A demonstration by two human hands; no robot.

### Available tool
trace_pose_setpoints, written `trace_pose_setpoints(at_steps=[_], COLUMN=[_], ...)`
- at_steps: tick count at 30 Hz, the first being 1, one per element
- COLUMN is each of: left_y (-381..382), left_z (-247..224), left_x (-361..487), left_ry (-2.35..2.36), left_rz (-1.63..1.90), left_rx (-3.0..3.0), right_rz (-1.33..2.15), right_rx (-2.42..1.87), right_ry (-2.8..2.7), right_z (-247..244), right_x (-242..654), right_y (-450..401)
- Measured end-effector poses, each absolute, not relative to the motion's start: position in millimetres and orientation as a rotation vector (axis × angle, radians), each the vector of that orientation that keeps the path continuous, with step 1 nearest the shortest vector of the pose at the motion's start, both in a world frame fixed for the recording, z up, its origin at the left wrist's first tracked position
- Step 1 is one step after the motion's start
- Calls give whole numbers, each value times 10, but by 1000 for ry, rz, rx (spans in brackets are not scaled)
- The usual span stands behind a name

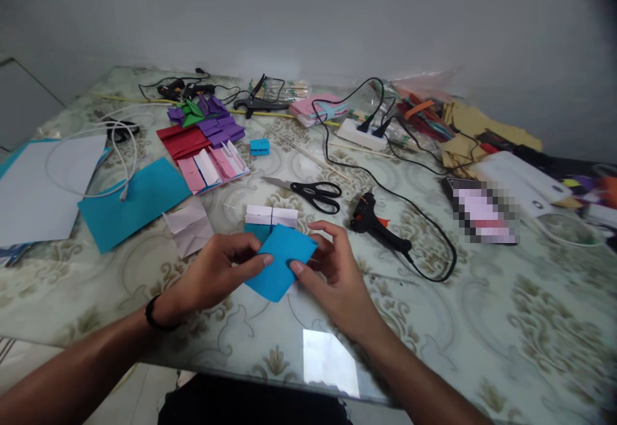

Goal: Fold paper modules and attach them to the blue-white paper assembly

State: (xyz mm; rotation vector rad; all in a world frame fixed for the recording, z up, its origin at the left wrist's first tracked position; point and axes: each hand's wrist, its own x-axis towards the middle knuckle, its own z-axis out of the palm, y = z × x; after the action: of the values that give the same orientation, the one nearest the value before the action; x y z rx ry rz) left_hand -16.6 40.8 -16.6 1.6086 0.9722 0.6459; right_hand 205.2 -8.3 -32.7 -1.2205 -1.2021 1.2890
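Between my two hands is a small piece of blue paper [280, 264], tilted above the table. My left hand [224, 271] pinches its left edge between thumb and fingers. On the other side, the thumb of my right hand [337, 277] presses the paper's face, with the fingers behind its right corner. Just beyond it lies a folded white and blue paper piece [272, 216], partly covered by the held sheet. Black-handled scissors [313, 193] rest farther back, and a black glue gun [378, 226] lies to the right of my right hand.
Folded pink and white papers [212, 166], a blue sheet [135, 200] and a white sheet [48, 180] are at left. A power strip [361, 134] with black cords stands at the back. A phone [482, 213] lies at right on the patterned table [463, 335].
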Motion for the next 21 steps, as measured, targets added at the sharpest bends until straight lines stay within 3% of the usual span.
trace_pose_setpoints(at_steps=[7,15,21], left_y=[392,384,376], left_z=[-143,-177,-185], left_x=[-124,-143,-167], left_ry=[925,902,912], left_rz=[557,785,750], left_rx=[1550,1472,1578], right_rz=[1373,1415,1405], right_rx=[-1254,-1273,-1283], right_ry=[-1260,-1320,-1335], right_z=[-325,-246,-250], right_x=[2078,2080,2088], right_y=[-64,-72,-74])
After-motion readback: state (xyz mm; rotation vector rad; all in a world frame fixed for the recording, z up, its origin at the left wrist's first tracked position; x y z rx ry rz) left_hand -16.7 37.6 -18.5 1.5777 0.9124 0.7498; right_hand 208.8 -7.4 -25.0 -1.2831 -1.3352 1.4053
